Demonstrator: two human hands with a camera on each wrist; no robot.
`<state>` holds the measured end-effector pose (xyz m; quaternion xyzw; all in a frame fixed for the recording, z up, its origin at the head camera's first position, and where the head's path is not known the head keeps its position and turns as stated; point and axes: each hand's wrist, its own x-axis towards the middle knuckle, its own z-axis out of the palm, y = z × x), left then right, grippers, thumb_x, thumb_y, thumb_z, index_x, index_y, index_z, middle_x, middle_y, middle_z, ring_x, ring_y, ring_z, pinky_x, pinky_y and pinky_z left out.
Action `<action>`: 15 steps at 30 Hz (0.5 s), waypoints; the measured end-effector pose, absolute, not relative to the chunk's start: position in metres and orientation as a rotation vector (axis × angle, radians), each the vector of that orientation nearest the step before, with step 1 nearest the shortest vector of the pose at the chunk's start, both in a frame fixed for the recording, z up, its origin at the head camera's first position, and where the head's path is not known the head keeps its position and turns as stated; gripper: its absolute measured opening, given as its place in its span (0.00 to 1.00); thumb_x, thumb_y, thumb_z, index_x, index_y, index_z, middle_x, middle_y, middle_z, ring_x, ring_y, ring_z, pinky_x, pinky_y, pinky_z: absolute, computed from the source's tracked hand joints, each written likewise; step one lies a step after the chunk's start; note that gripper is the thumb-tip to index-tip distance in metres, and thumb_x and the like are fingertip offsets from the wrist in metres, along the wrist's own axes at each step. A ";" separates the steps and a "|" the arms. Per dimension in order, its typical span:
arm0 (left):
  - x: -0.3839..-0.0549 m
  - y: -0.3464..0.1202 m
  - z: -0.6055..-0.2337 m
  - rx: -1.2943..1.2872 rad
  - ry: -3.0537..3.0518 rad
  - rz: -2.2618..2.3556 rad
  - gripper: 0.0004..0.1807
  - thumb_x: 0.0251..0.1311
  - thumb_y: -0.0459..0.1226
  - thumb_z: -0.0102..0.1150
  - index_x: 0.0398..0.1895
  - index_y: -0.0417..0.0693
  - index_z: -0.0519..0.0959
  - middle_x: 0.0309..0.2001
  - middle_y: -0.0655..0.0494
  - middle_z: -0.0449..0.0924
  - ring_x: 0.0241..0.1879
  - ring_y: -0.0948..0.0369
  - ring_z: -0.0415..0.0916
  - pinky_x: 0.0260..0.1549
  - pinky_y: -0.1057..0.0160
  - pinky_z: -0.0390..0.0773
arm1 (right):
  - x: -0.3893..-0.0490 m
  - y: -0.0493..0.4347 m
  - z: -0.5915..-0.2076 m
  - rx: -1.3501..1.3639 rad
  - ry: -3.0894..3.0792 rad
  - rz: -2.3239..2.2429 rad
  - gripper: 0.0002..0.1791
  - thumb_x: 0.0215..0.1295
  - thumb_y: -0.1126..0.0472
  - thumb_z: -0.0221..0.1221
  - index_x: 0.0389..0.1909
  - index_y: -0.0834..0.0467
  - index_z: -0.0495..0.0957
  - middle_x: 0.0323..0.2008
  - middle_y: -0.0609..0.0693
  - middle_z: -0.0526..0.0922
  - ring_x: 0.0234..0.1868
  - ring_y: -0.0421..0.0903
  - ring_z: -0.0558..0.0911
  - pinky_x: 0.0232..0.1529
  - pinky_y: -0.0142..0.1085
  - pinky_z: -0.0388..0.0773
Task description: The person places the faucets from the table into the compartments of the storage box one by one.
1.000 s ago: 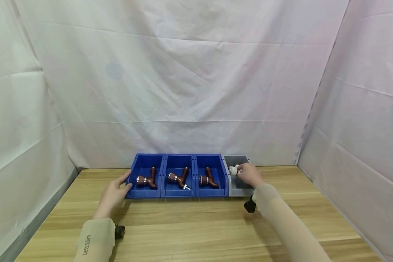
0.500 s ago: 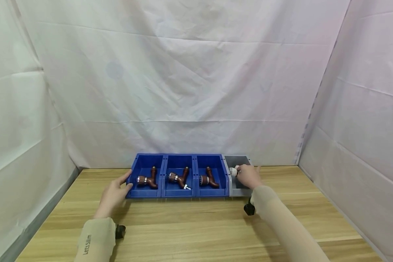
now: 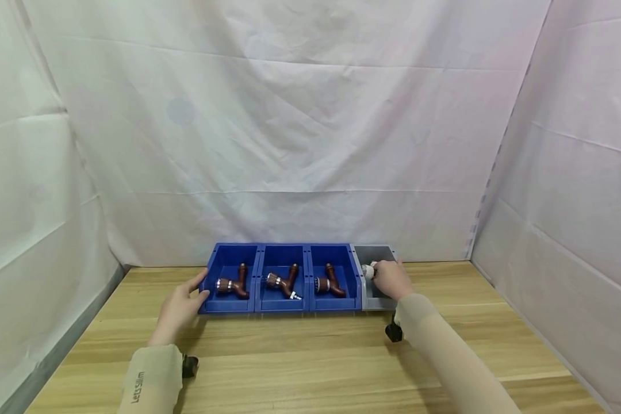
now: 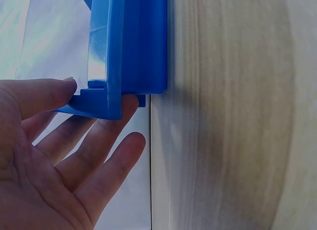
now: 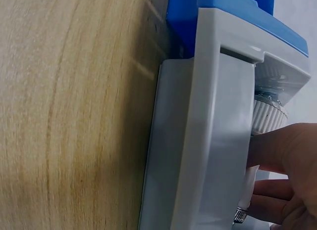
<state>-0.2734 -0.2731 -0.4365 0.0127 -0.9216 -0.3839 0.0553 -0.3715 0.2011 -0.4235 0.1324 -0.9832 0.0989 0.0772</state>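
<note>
Right hand (image 3: 388,279) grips white plastic spray nozzle (image 3: 368,270) over grey plastic bin (image 3: 375,253); left hand (image 3: 178,305), fingers straight, steadies blue bin (image 3: 227,305). Risk: nozzle catching bin rim.

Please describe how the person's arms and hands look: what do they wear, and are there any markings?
Both arms wear long, close-fitting beige sleeves. The left sleeve has small dark lettering near the cuff. A small black device sits at each wrist: one by the left cuff, one under the right wrist. Left hand and right hand are bare, without gloves.
</note>
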 end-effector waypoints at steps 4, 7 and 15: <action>-0.274 -0.273 -0.437 0.037 -2.802 -1.160 0.31 0.70 0.39 0.51 0.75 0.49 0.57 0.69 0.35 0.59 0.66 0.33 0.54 0.57 0.33 0.59 | -0.371 0.201 -0.423 0.398 -2.945 0.265 0.15 0.58 0.71 0.57 0.15 0.56 0.71 0.16 0.47 0.77 0.31 0.54 0.83 0.61 0.68 0.52; -0.275 -0.273 -0.438 0.037 -2.799 -1.161 0.31 0.70 0.39 0.51 0.75 0.49 0.57 0.68 0.35 0.59 0.66 0.33 0.54 0.57 0.33 0.59 | -0.371 0.201 -0.424 0.400 -2.945 0.243 0.14 0.58 0.71 0.57 0.14 0.56 0.71 0.17 0.48 0.78 0.32 0.55 0.83 0.61 0.68 0.52; -0.275 -0.273 -0.438 0.046 -2.802 -1.178 0.31 0.70 0.38 0.51 0.75 0.49 0.57 0.68 0.34 0.59 0.66 0.33 0.54 0.57 0.33 0.59 | -0.373 0.201 -0.430 0.392 -2.953 0.231 0.15 0.59 0.71 0.57 0.15 0.56 0.72 0.15 0.47 0.76 0.27 0.52 0.81 0.60 0.61 0.62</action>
